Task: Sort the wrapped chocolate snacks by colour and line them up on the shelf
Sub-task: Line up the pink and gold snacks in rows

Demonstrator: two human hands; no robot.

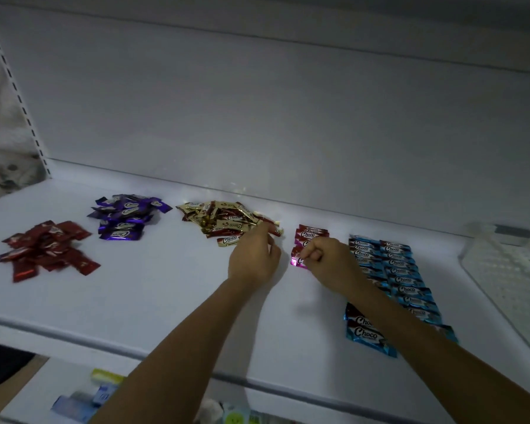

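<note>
On the white shelf [153, 289] lie a red pile [48, 250], a purple pile [126, 220] and a gold pile [224, 220] of wrapped chocolate snacks. Blue snacks [401, 270] lie lined up in two columns at the right. A short column of pink snacks [311, 234] lies between the gold pile and the blue rows. My left hand [254, 258] reaches to the gold pile's right edge, fingers on a snack [276, 229] there. My right hand [328, 261] pinches the lowest pink snack [297, 261] in the column.
A white perforated tray [508, 280] lies at the shelf's right end. The shelf's back wall [257, 123] rises behind the piles, and a slotted upright [16, 93] stands at the left. A lower shelf with small packets [86, 399] shows below the front edge.
</note>
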